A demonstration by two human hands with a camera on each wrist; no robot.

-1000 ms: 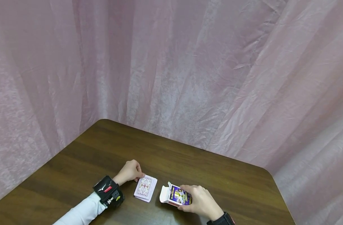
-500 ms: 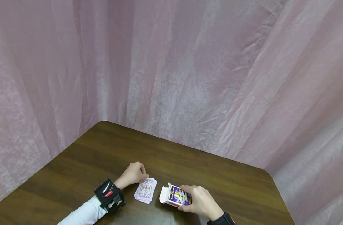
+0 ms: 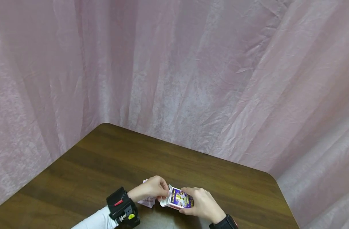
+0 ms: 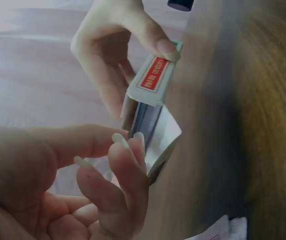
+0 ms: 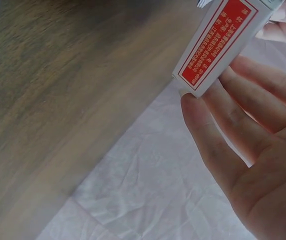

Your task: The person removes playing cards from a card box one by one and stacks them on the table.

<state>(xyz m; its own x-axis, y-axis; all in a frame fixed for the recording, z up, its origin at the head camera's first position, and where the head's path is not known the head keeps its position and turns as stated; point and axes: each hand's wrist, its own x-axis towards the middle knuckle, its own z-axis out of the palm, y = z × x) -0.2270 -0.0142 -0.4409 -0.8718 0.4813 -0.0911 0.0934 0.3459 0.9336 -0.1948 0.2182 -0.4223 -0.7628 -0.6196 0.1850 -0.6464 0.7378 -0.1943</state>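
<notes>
A small printed playing-card box (image 3: pixel 180 198) lies low over the wooden table, gripped by my right hand (image 3: pixel 203 205) along its sides. Its white flap (image 4: pixel 164 136) is folded out at the mouth, facing left. My left hand (image 3: pixel 153 187) reaches over to that mouth; in the left wrist view its fingertips (image 4: pixel 139 140) are at the opening, and whether a card is pinched there is not clear. Beneath the left wrist, a loose stack of playing cards (image 3: pixel 147 202) is mostly covered. On the box's narrow side, the right wrist view shows a red printed panel (image 5: pixel 218 45).
The wooden table (image 3: pixel 128 152) has rounded far corners, and pink curtain (image 3: pixel 174 79) hangs close behind its edges. A black wrist device (image 3: pixel 123 208) is strapped on the left forearm, over a white sleeve (image 3: pixel 97 219).
My left hand has left the top edge of the card stack and moved right to the box's mouth. The right hand keeps its grip, the box shifting slightly left.
</notes>
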